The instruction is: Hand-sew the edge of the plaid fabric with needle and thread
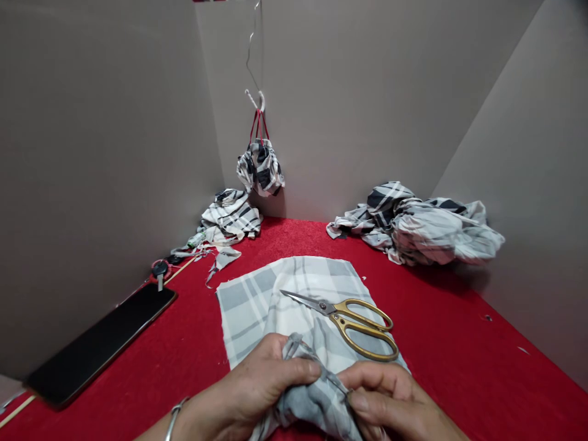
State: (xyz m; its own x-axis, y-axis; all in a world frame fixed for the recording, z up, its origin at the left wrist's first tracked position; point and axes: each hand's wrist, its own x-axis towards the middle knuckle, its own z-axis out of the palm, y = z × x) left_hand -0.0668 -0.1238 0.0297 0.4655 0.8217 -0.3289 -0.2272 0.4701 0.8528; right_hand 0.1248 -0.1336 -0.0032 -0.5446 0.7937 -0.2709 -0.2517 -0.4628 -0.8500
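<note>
Plaid cloth (316,401) partly hidden by left hand (261,383) and right hand (386,398), lower end cut off by frame; small dark bits (174,260) too tiny to name (blurry).

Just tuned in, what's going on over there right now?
A person's left hand and right hand grip a bunched piece of grey plaid cloth. Beside them, gold-handled scissors lie on a flat plaid cloth panel on red carpet. More plaid fabric lies heaped behind, and a plaid bundle hangs from a hook.

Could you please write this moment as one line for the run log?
left hand: holding gathered grey plaid cloth | right hand: holding same cloth | beside: gold-handled scissors on flat plaid fabric
</note>
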